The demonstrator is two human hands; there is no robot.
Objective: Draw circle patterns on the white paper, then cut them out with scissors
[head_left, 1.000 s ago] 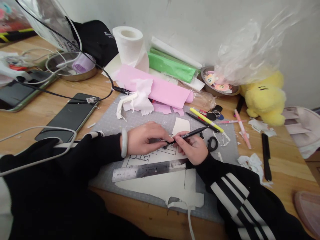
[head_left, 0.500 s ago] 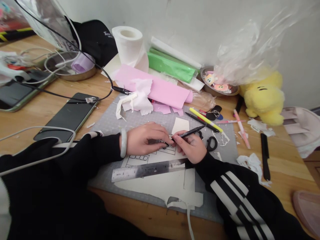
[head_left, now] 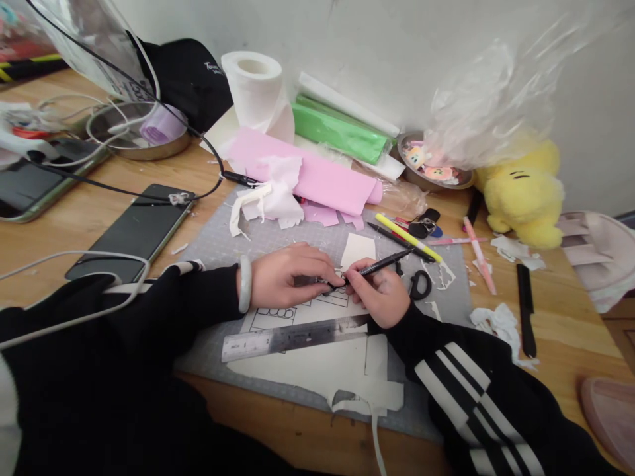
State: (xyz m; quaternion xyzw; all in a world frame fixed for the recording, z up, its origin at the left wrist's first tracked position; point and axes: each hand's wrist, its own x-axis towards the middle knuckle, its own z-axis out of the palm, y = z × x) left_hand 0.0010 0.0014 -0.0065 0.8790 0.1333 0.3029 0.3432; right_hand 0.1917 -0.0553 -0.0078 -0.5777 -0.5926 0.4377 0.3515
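My right hand (head_left: pixel 380 294) is closed round a black pen (head_left: pixel 384 264), its tip down on a white paper sheet (head_left: pixel 322 360) with drawn boxes. My left hand (head_left: pixel 290 274), with a pale bangle at the wrist, has its fingers pinched together on the paper right beside the pen tip. What those fingers pinch is too small to make out. A steel ruler (head_left: pixel 292 337) lies across the sheet just below both hands. The sheet rests on a grey cutting mat (head_left: pixel 228 241).
Black scissors (head_left: pixel 421 284), a yellow highlighter (head_left: pixel 407 238), pink pens and paper scraps lie right of the hands. A phone (head_left: pixel 133 231) with cables sits left. Behind are pink foam sheets (head_left: pixel 317 175), green rolls, a tissue roll (head_left: pixel 258 92), metal bowls, a yellow plush toy (head_left: pixel 526 192).
Both hands stay in place on the paper; the pen shifts only slightly at its tip.
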